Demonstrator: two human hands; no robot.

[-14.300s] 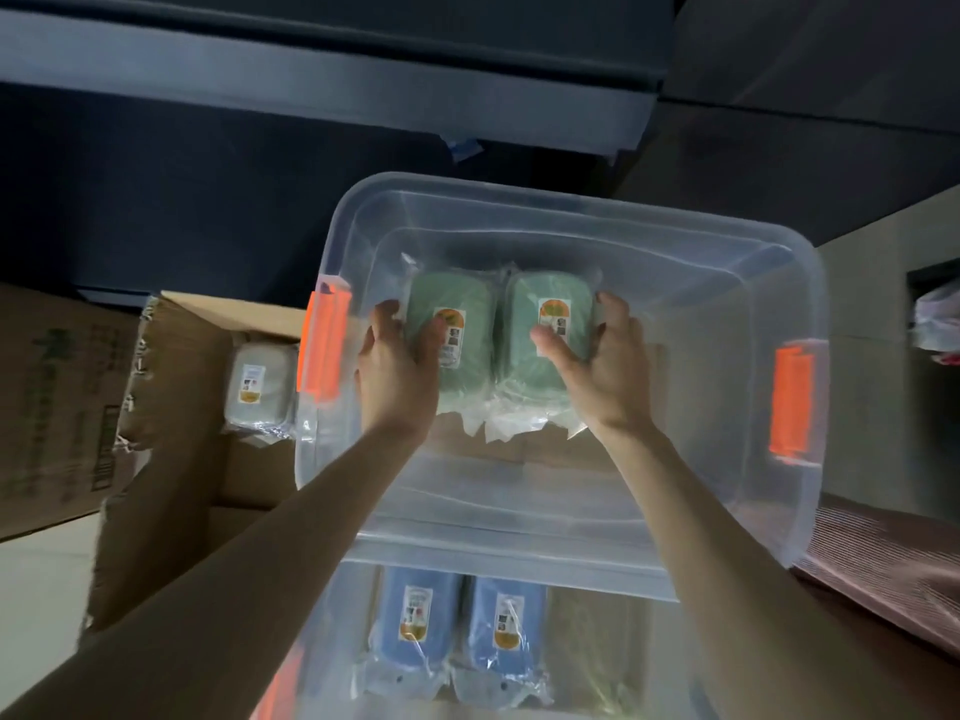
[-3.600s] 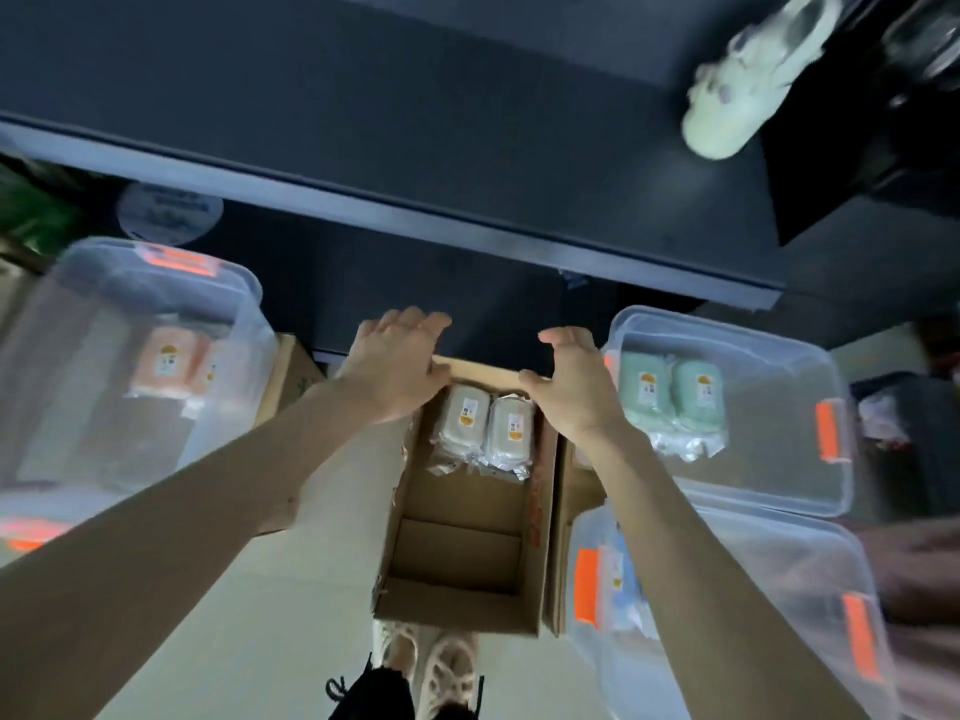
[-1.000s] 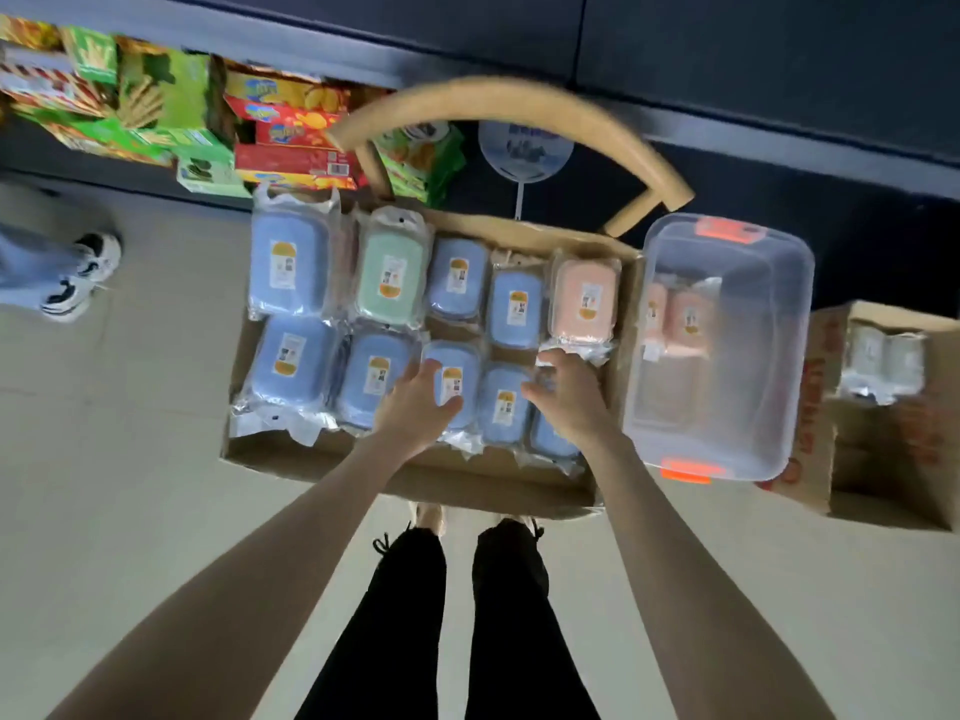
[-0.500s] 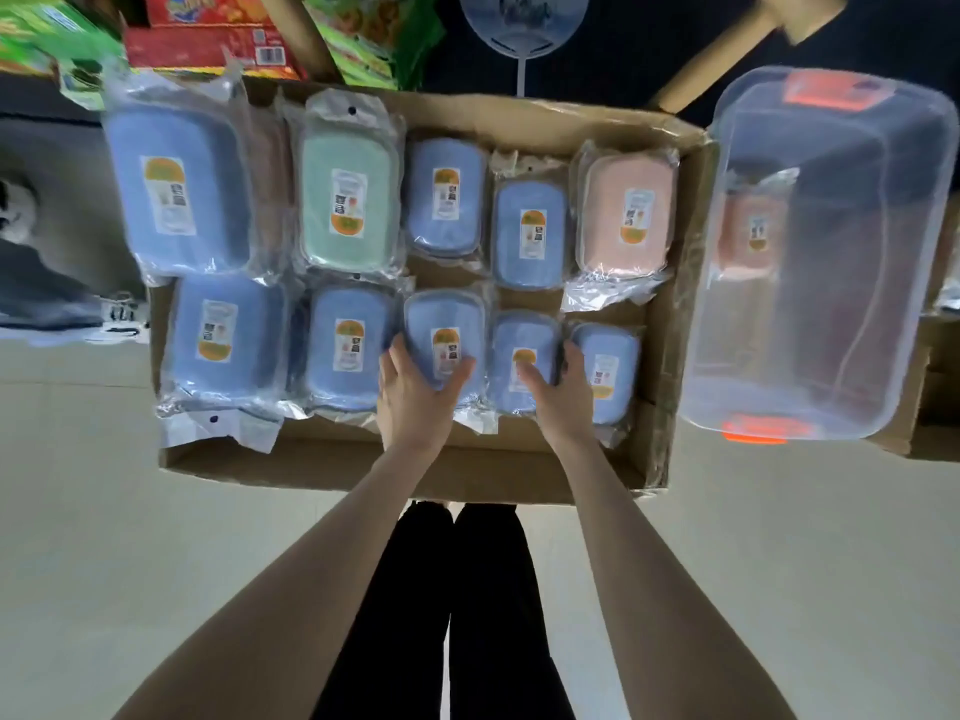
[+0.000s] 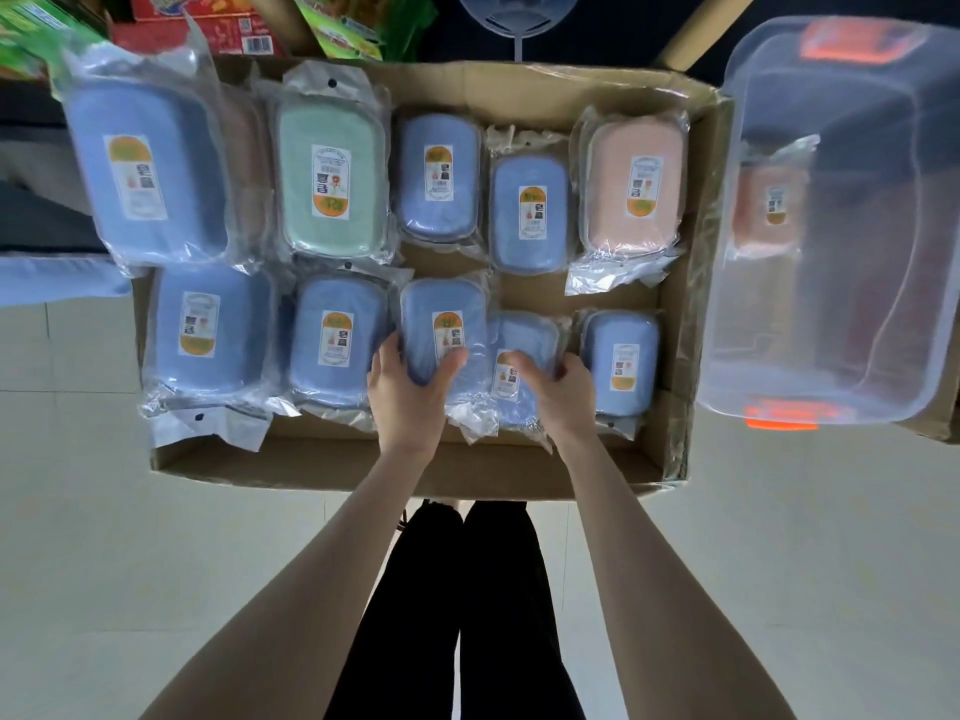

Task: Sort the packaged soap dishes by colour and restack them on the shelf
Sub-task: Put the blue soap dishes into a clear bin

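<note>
A wide cardboard box [image 5: 332,462] holds several packaged soap dishes in clear wrap, most of them blue. One green dish [image 5: 332,179] and one pink dish [image 5: 631,187] lie in the back row. My left hand [image 5: 408,400] grips a blue dish [image 5: 441,324] in the front row, thumb on its right side. My right hand [image 5: 558,394] grips the neighbouring blue dish [image 5: 524,337], which sits a little lower and partly under wrap. Both dishes are still among the others in the box.
A clear plastic bin [image 5: 852,324] with orange latches stands to the right of the box and holds a pink dish [image 5: 771,210]. Snack packets [image 5: 358,23] and a red carton [image 5: 197,28] line the low shelf behind. My legs stand on pale floor tiles below.
The view has closed in on the box. Both hands have curled round two adjacent blue dishes in the front row, and the left one has risen slightly above its neighbour.
</note>
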